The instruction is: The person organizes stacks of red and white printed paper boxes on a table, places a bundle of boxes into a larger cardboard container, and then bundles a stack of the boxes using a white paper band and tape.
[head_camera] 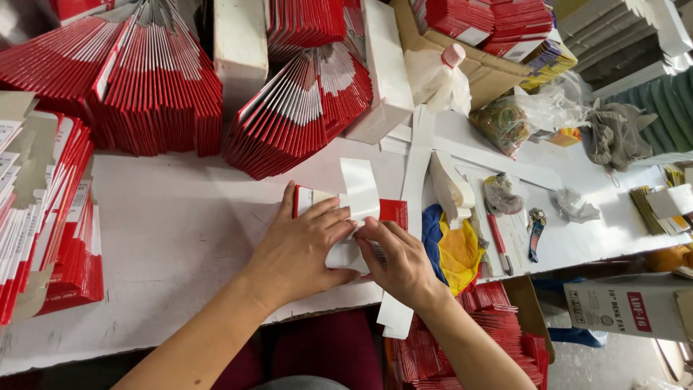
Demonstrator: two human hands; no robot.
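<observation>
A flat red-and-white cardboard packet is lying near the front edge of the white worktable, roughly at its middle, and both hands are pressing down on it. A long white paper strip is running across the packet from the far side and hanging over the near table edge, where its loose end is showing below the wrists. The left hand is lying flat and spread over the left part of the packet, fingers extended and pinning it to the table, with the thumb tucked along the near side. The right hand is curling over the right part, its fingertips pinching the strip where it is crossing the packet, touching the left hand's fingers. Just right of the hands a blue and yellow cloth is lying bunched on the table, and beyond it a red pen and a small blue-handled cutter are resting side by side. Farther off, a clear bag of rubber bands is sitting near the right rear. Fanned stacks of red flat packets are standing along the far side, and more red stacks are leaning at the left edge. Below the table on the right, an open brown carton is holding further red packets.
</observation>
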